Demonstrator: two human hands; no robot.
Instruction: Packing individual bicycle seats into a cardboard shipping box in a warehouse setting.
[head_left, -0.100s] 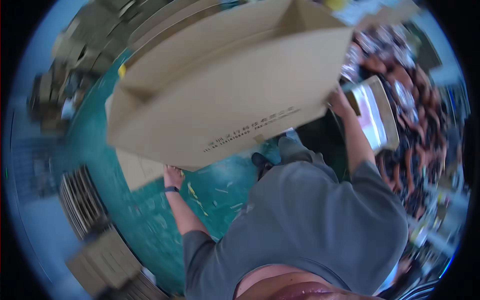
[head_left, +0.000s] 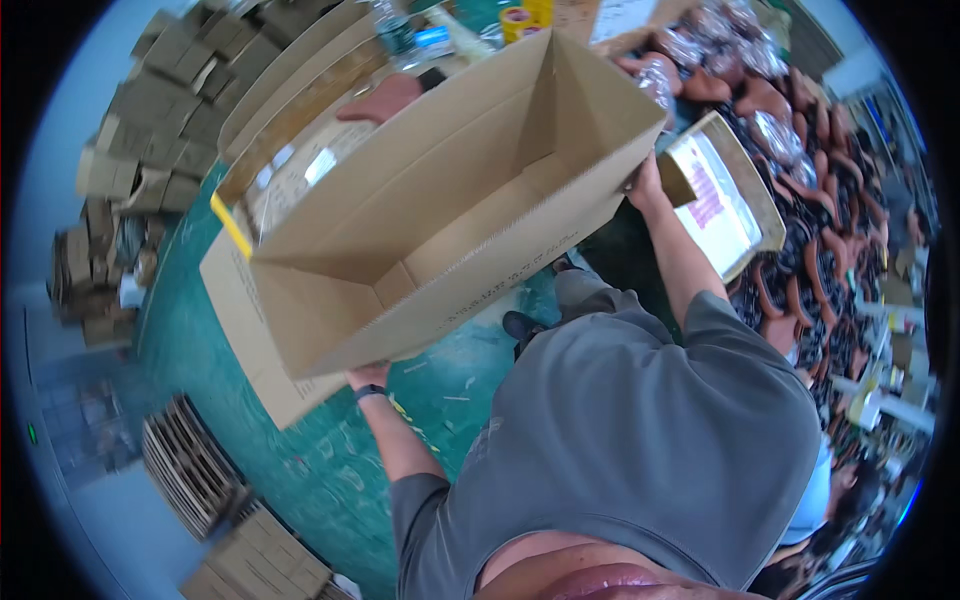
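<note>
A long open-topped cardboard box is held out in front of me between both hands, its bare inside facing up at me. Dark print runs along its near wall. My left hand, with a dark band on the wrist, grips the box's lower edge near its left end; the fingers are partly hidden beneath it. At the right end, my right hand holds the side of the box, its fingertips partly out of sight. A flat cardboard piece lies under and beyond the box's left end.
Beyond the box is another open carton with a brown, saddle-shaped piece. A carton holding a white sheet stands at right, beside heaped brown-and-black pieces. Cardboard stacks are on the left, above green floor.
The box has tipped so that its inside shows more and its printed wall less. My left hand has shifted slightly right and nearer me; my right hand sits a little farther left.
</note>
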